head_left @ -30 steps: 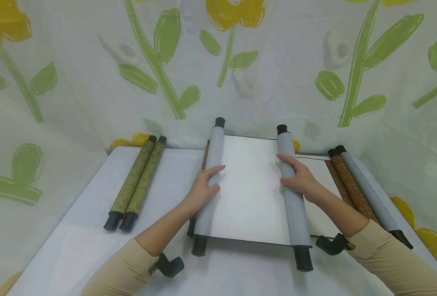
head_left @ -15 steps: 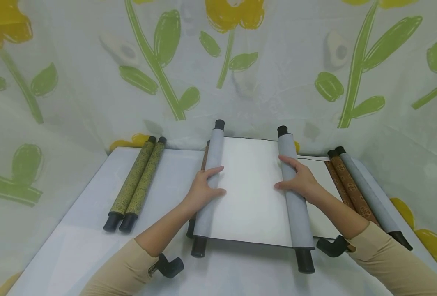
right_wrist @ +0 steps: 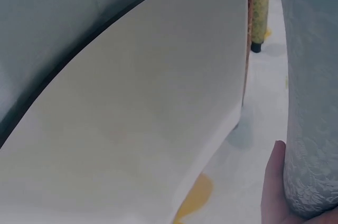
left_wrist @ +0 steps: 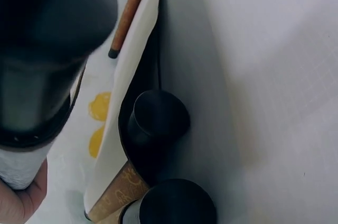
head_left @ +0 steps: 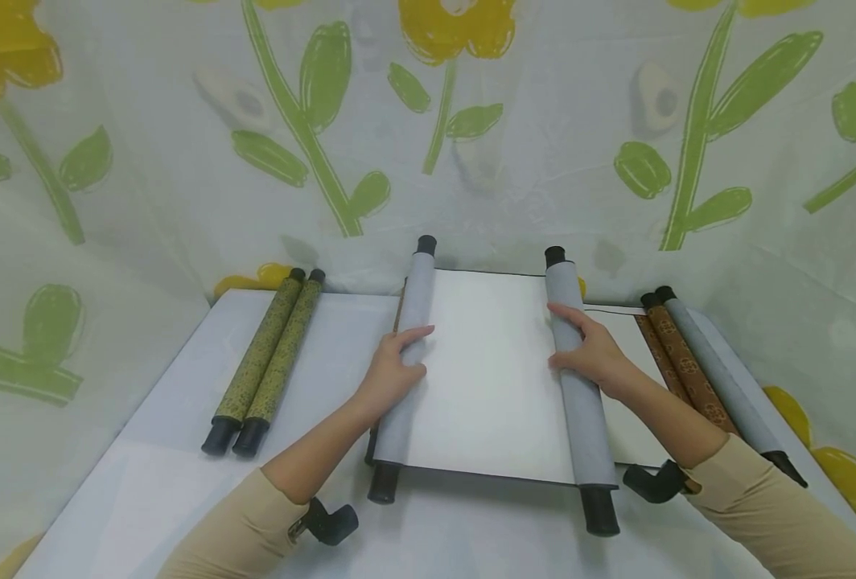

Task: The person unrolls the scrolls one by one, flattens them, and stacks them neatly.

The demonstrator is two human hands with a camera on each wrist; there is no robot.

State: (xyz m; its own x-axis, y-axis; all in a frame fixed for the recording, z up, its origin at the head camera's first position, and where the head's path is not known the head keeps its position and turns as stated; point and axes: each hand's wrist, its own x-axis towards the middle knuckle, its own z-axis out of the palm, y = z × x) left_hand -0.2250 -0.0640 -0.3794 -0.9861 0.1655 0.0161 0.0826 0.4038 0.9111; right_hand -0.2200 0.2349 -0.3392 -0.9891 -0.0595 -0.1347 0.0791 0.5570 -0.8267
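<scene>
A grey-covered scroll (head_left: 493, 386) is partly unrolled in the head view, its blank white sheet facing up between two rollers with black end knobs. My left hand (head_left: 390, 371) holds the left roller (head_left: 399, 422), thumb and index finger over its top. The right roller (head_left: 583, 426) is gripped likewise by my right hand (head_left: 593, 352). Both hands' other fingers are largely hidden. Beneath this scroll lies a brown-patterned scroll (head_left: 634, 386), also partly unrolled and mostly covered. In the right wrist view, fingers (right_wrist: 273, 187) wrap the grey brocade roller (right_wrist: 311, 102).
Two rolled green-yellow scrolls (head_left: 274, 362) lie side by side on the left of the white table (head_left: 146, 490). On the right, a grey roll (head_left: 721, 374) rests against the brown scroll's roller (head_left: 694, 366). A flower-printed curtain (head_left: 529, 177) rises behind the table.
The grey scroll's rollers have moved slightly apart, the left one leftward and the right one a little rightward. Both thumbs reached inward half a second ago and now lie back at the rollers.
</scene>
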